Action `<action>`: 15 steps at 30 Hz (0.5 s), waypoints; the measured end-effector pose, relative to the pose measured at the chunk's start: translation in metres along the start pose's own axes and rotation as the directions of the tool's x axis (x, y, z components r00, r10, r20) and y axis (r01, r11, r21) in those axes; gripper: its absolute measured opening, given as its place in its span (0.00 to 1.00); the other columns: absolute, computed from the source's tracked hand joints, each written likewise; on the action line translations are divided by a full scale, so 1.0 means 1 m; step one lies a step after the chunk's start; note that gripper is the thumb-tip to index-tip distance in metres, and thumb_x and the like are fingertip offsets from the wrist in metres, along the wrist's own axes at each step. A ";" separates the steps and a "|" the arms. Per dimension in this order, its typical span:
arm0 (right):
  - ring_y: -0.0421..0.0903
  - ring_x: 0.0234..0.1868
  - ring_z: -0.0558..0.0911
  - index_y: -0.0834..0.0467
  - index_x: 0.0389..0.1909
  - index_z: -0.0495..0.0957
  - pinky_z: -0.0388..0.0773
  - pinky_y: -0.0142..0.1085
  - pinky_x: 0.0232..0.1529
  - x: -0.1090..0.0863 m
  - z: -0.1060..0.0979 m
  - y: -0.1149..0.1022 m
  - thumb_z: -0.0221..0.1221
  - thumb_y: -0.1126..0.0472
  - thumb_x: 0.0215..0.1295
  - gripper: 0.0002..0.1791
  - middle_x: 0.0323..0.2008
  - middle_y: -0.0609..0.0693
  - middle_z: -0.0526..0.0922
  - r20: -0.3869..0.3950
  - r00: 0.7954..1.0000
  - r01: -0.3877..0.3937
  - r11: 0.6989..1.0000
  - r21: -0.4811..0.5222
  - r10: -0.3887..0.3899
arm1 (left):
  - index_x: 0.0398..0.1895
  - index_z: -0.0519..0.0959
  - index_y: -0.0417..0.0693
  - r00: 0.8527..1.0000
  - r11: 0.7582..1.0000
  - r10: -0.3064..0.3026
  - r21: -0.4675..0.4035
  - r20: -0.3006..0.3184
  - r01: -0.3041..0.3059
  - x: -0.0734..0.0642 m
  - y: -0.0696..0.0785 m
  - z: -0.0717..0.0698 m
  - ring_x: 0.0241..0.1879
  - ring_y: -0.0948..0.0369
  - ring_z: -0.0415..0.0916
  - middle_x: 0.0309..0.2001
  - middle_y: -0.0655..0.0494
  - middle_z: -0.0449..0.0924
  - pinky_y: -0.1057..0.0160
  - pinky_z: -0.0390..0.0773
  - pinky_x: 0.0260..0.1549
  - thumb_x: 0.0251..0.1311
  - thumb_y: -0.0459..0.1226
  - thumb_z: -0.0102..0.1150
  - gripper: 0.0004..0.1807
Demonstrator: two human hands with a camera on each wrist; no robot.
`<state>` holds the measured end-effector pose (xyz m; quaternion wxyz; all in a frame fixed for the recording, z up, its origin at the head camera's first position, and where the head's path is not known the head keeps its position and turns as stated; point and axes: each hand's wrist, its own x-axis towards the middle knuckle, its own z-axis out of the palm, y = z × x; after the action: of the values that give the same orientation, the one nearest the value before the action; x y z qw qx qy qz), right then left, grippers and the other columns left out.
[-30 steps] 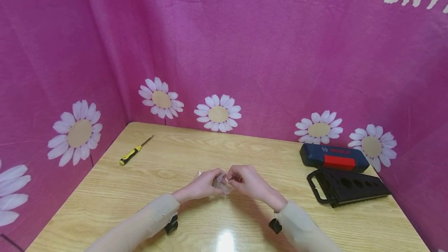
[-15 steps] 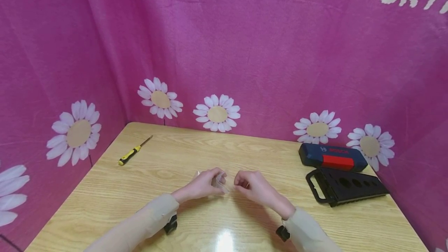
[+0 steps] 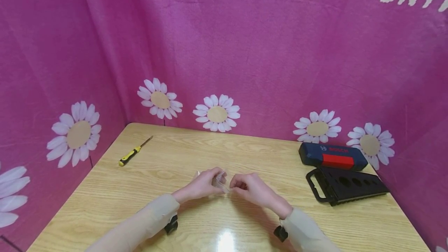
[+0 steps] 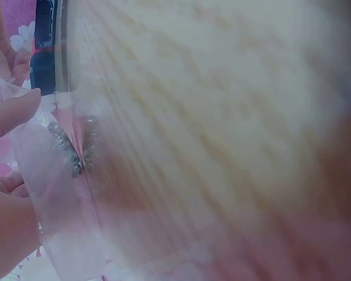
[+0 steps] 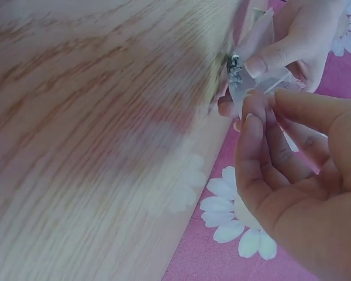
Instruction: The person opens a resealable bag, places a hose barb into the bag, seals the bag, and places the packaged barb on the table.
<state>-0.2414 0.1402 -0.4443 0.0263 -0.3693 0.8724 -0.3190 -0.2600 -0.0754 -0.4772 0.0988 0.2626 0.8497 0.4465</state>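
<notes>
A small clear plastic bag (image 3: 219,180) is held by my left hand (image 3: 203,185), whose thumb lies across it in the right wrist view. At the bag's bottom gathers a row of small shiny metal pieces (image 4: 66,149), like little screws. My right hand (image 3: 253,191) is at the bag's other edge, thumb and forefinger tips pinched together on the plastic in the right wrist view. Its other fingers (image 5: 281,155) curl in below. The bag's mouth is partly hidden by the fingertips.
On the wooden table (image 3: 196,147), a yellow and black screwdriver (image 3: 134,152) lies at the back left. At the right sit a dark blue Bosch case (image 3: 315,156) with a red panel and a black holder (image 3: 353,184) with round holes. A pink flowered cloth (image 3: 245,49) hangs behind.
My right hand drew away from the bag to the right, then came back to its edge. The left hand stayed in place holding the bag.
</notes>
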 end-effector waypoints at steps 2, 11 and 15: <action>0.29 0.29 0.78 0.57 0.34 0.82 0.77 0.24 0.33 0.000 -0.001 0.000 0.62 0.67 0.65 0.03 0.28 0.48 0.86 -0.001 1.000 -0.002 1.000 0.011 0.002 | 0.56 0.73 0.37 1.000 1.000 0.002 -0.002 -0.004 -0.002 0.000 0.000 -0.001 0.49 0.54 0.80 0.48 0.47 0.83 0.62 0.78 0.49 0.55 0.35 0.71 0.26; 0.31 0.30 0.80 0.58 0.35 0.84 0.78 0.25 0.34 0.002 -0.004 0.002 0.60 0.61 0.69 0.06 0.30 0.49 0.87 -0.031 0.998 -0.052 0.998 0.047 0.054 | 0.57 0.73 0.40 0.999 0.999 -0.040 -0.028 -0.021 0.039 -0.002 0.001 -0.003 0.52 0.56 0.78 0.49 0.50 0.82 0.60 0.76 0.52 0.54 0.38 0.73 0.28; 0.32 0.29 0.80 0.56 0.34 0.84 0.79 0.26 0.35 0.003 -0.004 0.001 0.62 0.54 0.67 0.09 0.29 0.47 0.88 -0.043 0.995 -0.086 0.995 0.053 0.088 | 0.56 0.73 0.41 0.998 0.998 -0.052 -0.040 -0.025 0.051 -0.004 0.001 -0.005 0.51 0.58 0.77 0.50 0.52 0.82 0.60 0.75 0.52 0.54 0.39 0.73 0.29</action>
<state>-0.2451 0.1404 -0.4412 0.0297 -0.3227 0.8797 -0.3481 -0.2584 -0.0800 -0.4735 0.1045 0.2328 0.8483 0.4639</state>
